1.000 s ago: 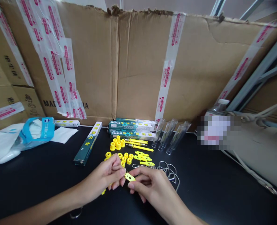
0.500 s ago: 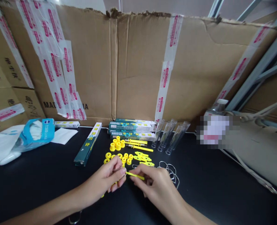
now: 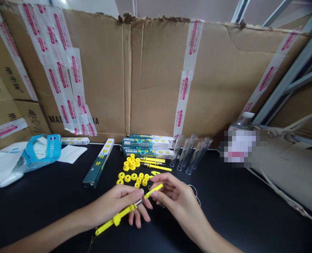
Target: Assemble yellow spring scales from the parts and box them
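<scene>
Both my hands hold a long yellow plastic rod (image 3: 120, 215) with a metal sleeve (image 3: 138, 202) at its middle, tilted across the space between them. My left hand (image 3: 113, 203) grips it around the sleeve, and its lower end with a small yellow block sticks out toward me. My right hand (image 3: 175, 198) pinches the upper yellow end in its fingertips. Just beyond my hands lie small yellow rings (image 3: 131, 177), thin yellow rods (image 3: 153, 162) and coiled wire hooks (image 3: 194, 191). My right hand partly hides the flat yellow pieces and the hooks.
Teal boxes (image 3: 148, 142) and clear plastic tubes (image 3: 189, 153) stand along the back of the black table (image 3: 224, 218). A long teal box (image 3: 97, 163) lies at left, near a blue-and-white plastic bag (image 3: 39, 151). A cardboard wall (image 3: 156, 77) rises behind.
The thin yellow piece between my hands is now a longer rod with a metal sleeve, extending down-left past my left hand. My hands have moved closer together, and my right hand has shifted up.
</scene>
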The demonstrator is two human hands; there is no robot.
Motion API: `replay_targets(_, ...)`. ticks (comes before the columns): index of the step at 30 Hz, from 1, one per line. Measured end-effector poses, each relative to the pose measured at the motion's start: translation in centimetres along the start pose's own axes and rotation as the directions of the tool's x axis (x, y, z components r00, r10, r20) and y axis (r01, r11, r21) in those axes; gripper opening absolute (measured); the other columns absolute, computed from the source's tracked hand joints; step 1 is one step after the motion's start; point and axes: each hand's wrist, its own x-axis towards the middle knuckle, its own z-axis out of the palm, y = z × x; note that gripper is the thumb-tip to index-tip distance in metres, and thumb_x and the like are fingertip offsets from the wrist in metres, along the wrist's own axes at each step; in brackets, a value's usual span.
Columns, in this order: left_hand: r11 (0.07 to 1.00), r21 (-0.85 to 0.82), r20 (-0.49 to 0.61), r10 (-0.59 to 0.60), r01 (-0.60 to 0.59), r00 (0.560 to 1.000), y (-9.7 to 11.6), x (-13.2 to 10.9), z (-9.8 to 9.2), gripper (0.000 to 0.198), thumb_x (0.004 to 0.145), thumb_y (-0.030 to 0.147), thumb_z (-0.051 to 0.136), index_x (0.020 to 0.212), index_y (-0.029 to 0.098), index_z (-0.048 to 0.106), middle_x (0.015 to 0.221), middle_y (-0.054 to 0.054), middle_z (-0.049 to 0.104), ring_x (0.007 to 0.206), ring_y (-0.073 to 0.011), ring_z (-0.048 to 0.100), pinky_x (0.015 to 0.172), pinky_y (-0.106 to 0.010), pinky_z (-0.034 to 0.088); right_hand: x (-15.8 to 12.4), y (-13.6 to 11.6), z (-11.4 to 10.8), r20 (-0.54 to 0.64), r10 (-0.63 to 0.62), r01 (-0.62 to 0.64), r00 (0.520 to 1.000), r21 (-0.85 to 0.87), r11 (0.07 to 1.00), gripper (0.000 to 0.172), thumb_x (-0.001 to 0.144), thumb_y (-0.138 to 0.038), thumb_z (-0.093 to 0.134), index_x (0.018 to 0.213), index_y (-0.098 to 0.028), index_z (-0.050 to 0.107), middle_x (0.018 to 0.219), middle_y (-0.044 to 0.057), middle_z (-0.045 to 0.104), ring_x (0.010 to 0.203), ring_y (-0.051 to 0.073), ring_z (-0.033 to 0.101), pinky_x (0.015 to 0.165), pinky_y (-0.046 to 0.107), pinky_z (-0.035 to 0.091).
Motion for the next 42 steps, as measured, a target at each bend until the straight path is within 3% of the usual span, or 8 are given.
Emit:
replay_targets(6,0.998,0.065,-0.001,0.013,-0.013,1.000,-0.2,-0.1,-0.1,0.053,0.089,0.063,0.065,0.083,0.014,0.082,0.072,-0.007,0.076,0.061,-0.0145,0.065,0.059,-0.024,0.048,-0.3,-0.4,0.4,0.075,-0.081,0.080,0.994,0.010,0.997,0.015,0.093,-0.024,0.066,0.108,-0.024,0.070,0.102,0.004,0.077,0.093,0.021,0.075,0.085,0.031,0.058)
replay_targets(11,0.995,0.096,-0.018,0.017,-0.015,1.000,-0.4,0.0,-0.3,0.040,0.088,0.054,0.070,0.089,0.016,0.082,0.088,-0.008,0.080,0.064,-0.0137,0.066,0.059,-0.023,0.049,-0.4,-0.8,0.2,0.134,-0.154,0.161,0.979,-0.043,0.986,0.024,0.101,-0.025,0.056,0.121,-0.027,0.069,0.104,0.004,0.078,0.094,0.020,0.076,0.089,0.032,0.056)
replay_targets(21,0.986,0.161,0.051,0.031,-0.039,0.998,-0.2,-0.5,0.4,0.048,0.091,0.061,0.063,0.098,0.015,0.075,0.084,-0.010,0.080,0.065,-0.0158,0.066,0.062,-0.024,0.050,0.0,-1.9,-0.7,0.297,-0.279,0.324,0.913,-0.112,0.940,0.026,0.099,-0.018,0.058,0.116,-0.029,0.075,0.110,0.005,0.075,0.105,0.020,0.069,0.091,0.032,0.055)
replay_targets(26,0.985,0.159,0.059,0.064,-0.073,0.996,0.7,-0.6,0.2,0.054,0.096,0.061,0.056,0.079,0.014,0.076,0.086,-0.011,0.081,0.068,-0.0163,0.065,0.064,-0.025,0.046,0.7,-2.2,-1.7,0.180,-0.247,0.278,0.952,-0.179,0.944,0.014,0.096,-0.030,0.067,0.100,-0.026,0.080,0.099,0.004,0.079,0.094,0.021,0.074,0.083,0.032,0.058)
replay_targets(30,0.988,0.134,0.048,0.069,-0.074,0.997,1.0,-0.7,-0.1,0.048,0.097,0.057,0.057,0.094,0.014,0.078,0.088,-0.011,0.081,0.070,-0.0171,0.066,0.067,-0.027,0.047,1.5,-2.7,-4.2,0.082,-0.243,0.256,0.967,-0.338,0.906,0.022,0.100,-0.033,0.059,0.106,-0.023,0.077,0.099,0.007,0.079,0.090,0.023,0.073,0.079,0.035,0.056)
replay_targets(35,0.993,0.090,-0.015,0.079,-0.077,0.997,0.7,-0.6,0.2,0.043,0.096,0.054,0.060,0.100,0.014,0.075,0.084,-0.009,0.081,0.067,-0.0158,0.066,0.066,-0.026,0.046,2.1,-3.3,-7.2,0.226,-0.187,0.285,0.956,-0.560,0.778,0.007,0.086,-0.031,0.078,0.088,-0.025,0.081,0.081,0.003,0.074,0.075,0.021,0.065,0.068,0.034,0.049)
replay_targets(38,0.994,0.071,-0.087,0.091,-0.085,0.992,0.5,-0.3,0.5,0.044,0.094,0.055,0.062,0.098,0.013,0.074,0.080,-0.008,0.081,0.065,-0.0160,0.065,0.064,-0.027,0.046,2.3,-2.9,-8.0,0.243,-0.129,0.259,0.961,-0.641,0.723,0.021,0.079,-0.034,0.084,0.094,-0.021,0.078,0.081,0.003,0.072,0.069,0.018,0.061,0.063,0.031,0.047)
replay_targets(42,0.995,0.058,-0.168,0.095,-0.086,0.981,0.2,-0.2,0.8,0.047,0.090,0.058,0.065,0.098,0.013,0.074,0.079,-0.009,0.080,0.065,-0.0167,0.066,0.063,-0.027,0.047,2.4,-2.3,-8.1,0.272,-0.040,0.228,0.962,-0.708,0.668,0.016,0.078,-0.029,0.085,0.084,-0.018,0.075,0.074,0.001,0.069,0.064,0.015,0.059,0.059,0.027,0.045)
